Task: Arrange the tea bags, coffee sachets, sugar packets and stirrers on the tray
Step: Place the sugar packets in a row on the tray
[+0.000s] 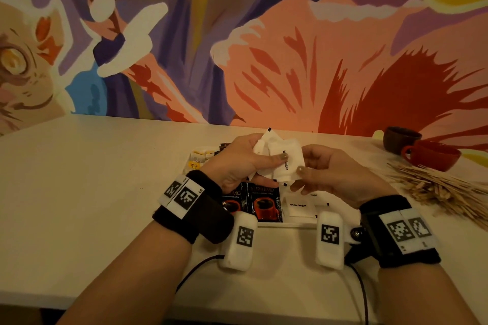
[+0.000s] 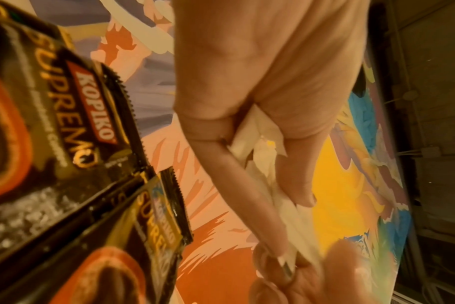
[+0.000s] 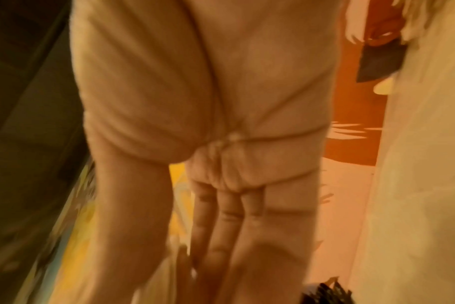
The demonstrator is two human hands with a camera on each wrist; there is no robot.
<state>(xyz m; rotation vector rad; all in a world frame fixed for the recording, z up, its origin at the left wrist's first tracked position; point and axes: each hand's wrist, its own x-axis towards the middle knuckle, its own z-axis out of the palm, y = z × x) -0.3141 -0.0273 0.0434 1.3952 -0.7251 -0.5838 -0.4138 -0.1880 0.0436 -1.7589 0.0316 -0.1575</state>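
Both hands are raised over the white tray [image 1: 290, 224] and meet at a small bunch of white sugar packets [image 1: 280, 150]. My left hand [image 1: 272, 160] grips the bunch, thumb across the front; the left wrist view shows the white packets [image 2: 260, 148] crumpled between thumb and fingers. My right hand [image 1: 311, 166] pinches the front packet's lower right corner with its thumb. On the tray lie black coffee sachets [image 1: 264, 203], more sugar packets [image 1: 299, 206] and tea bags [image 1: 200, 159] at the far left. A pile of wooden stirrers [image 1: 435, 187] lies on the table to the right.
A red cup [image 1: 433, 157] and a dark cup [image 1: 401, 140] stand at the back right beyond the stirrers. The coffee sachets [image 2: 65, 123] fill the left of the left wrist view. A painted wall closes off the table's far edge. The right wrist view is blurred.
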